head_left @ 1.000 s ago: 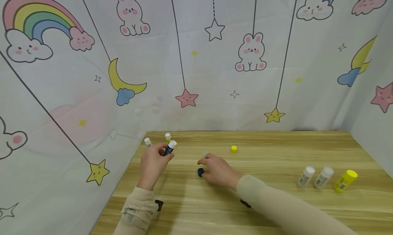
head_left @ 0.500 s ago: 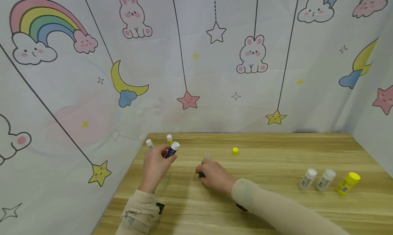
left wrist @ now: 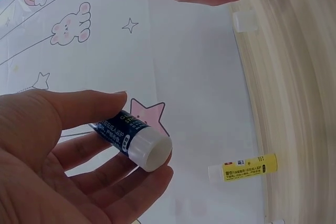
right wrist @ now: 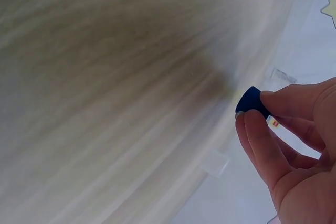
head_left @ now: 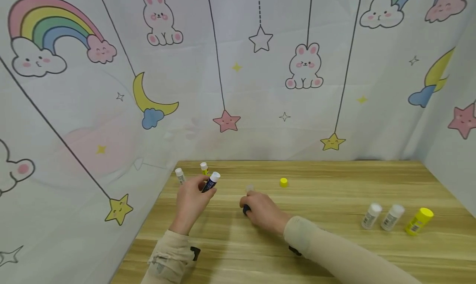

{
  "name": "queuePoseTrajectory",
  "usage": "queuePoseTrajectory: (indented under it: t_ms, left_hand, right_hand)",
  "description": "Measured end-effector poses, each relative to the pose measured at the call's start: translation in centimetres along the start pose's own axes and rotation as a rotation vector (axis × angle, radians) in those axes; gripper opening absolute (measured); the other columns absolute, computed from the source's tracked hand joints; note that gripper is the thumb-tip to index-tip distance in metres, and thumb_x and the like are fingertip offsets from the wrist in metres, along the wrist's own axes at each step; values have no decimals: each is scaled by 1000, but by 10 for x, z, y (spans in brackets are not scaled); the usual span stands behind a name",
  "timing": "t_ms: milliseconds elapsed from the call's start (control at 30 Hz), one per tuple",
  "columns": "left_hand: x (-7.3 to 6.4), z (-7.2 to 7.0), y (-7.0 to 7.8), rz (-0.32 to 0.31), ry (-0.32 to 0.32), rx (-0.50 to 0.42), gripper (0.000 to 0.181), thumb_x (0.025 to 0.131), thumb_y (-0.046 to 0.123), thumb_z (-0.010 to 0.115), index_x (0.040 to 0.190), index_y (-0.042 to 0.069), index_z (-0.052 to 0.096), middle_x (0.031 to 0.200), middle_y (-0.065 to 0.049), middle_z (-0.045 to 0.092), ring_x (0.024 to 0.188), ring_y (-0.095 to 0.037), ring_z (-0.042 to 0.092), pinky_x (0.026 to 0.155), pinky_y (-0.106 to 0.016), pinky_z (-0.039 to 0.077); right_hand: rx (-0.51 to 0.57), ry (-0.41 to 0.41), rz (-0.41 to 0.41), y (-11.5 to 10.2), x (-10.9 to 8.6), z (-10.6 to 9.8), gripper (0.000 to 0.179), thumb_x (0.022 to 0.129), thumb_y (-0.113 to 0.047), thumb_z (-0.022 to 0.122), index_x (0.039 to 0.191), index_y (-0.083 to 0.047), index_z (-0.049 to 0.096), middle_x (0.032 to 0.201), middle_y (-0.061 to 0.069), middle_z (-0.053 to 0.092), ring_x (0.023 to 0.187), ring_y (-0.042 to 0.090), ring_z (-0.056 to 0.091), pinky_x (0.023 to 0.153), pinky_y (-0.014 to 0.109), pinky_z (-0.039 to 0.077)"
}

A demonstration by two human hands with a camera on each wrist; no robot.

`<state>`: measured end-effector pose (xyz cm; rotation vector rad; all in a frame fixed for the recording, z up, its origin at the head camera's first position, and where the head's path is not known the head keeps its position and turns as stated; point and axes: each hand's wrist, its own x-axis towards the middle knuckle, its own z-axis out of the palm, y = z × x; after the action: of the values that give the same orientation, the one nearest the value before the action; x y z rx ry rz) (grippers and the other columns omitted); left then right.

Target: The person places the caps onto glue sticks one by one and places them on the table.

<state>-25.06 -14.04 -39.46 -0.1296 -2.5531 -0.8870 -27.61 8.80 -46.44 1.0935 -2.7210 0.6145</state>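
My left hand [head_left: 192,202] holds a dark blue glue stick [head_left: 211,182] tilted above the table's left side, its white end pointing up and to the right. In the left wrist view, the thumb and fingers wrap round the blue barrel [left wrist: 122,131], which carries printed text. Near the table's middle, my right hand [head_left: 265,211] pinches a dark blue cap [right wrist: 252,101] between thumb and fingertips. Just beyond that hand a translucent white cap [head_left: 249,188] rests on the wood. Behind the left hand stand a white glue stick [head_left: 180,175] and a yellow glue stick [head_left: 204,168], both uncapped with white tops.
A small yellow cap [head_left: 284,182] lies towards the back of the wooden table [head_left: 334,259]. On the right stand two white glue sticks [head_left: 371,216] and a larger yellow one [head_left: 419,221]. A printed curtain [head_left: 260,90] hangs behind and along the left.
My right hand has closed its fingers on the dark blue cap, which stood on the table beside its fingertips. The left hand with the glue stick has shifted slightly right.
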Motion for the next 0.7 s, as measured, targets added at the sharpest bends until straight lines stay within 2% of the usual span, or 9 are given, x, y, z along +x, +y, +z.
queuePoseTrajectory:
  t_ms: [200,333,533,700]
  left_hand:
    - [-1,5,0,3,-11,-6,36,81,19,86,114,9,76,86,-7,71,74,-21,65,65,-41,52]
    - [-3,8,3,5,-14,-20,34,81,19,86,113,11,76,88,-7,72,77,-22,66,67,-42,54]
    - [-3,14,6,3,-45,-33,31,81,18,86,110,13,77,87,-4,71,73,-18,63,66,-40,53]
    - [-3,20,9,21,-48,-23,30,79,17,87,108,16,77,87,-2,71,77,-19,64,68,-42,52]
  right_hand:
    - [39,41,27,1,-3,-10,21,88,-2,74,108,-9,74,100,2,64,91,17,65,82,32,56]
    - [56,70,44,3,-6,-18,21,88,-2,74,108,-10,74,100,2,64,89,16,65,80,31,56]
    - [77,102,130,10,-11,-30,23,88,-4,74,108,-15,75,98,-2,64,86,10,63,77,26,54]
    - [75,131,150,13,-15,-38,23,89,-5,75,108,-17,74,98,-3,65,85,10,63,72,25,54]
